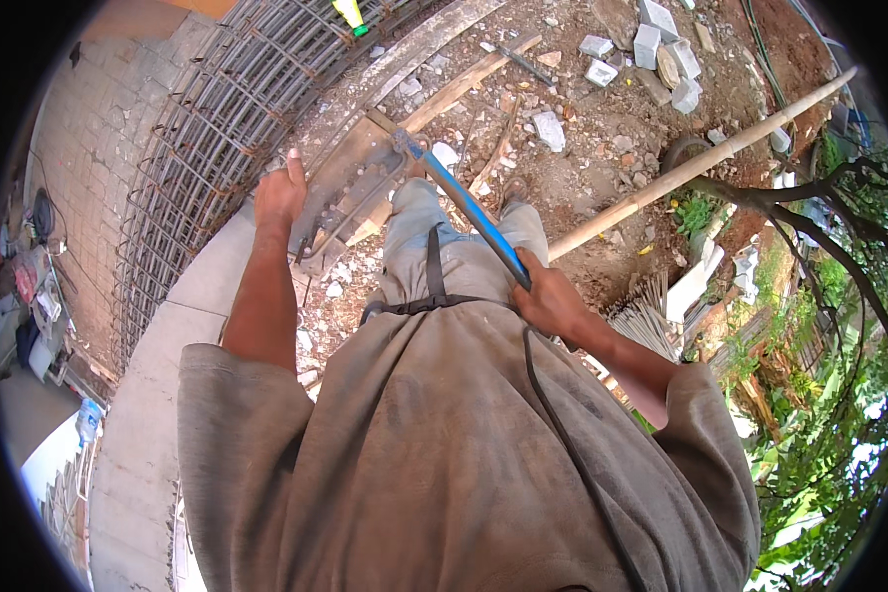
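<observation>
My right hand (555, 298) is wrapped round the lower end of a long blue bar tool (474, 217), which looks like a rebar bender. The bar slants up and left across my legs, its dark head over a wooden board (370, 148). A bent steel rod (350, 219) lies along this dusty board. To the left, my left hand (281, 192) is closed with its thumb sticking up, beside the concrete ledge. Its fingers curl away from view, so whatever they hold, if anything, is hidden.
A tied rebar cage (197, 148) runs along the left beyond the concrete ledge (192, 281). Rubble covers the ground, with grey blocks (651, 44) at the far right. A long bamboo pole (701, 163) slants across the right side, near tree branches (809, 192). A plank (474, 84) lies ahead.
</observation>
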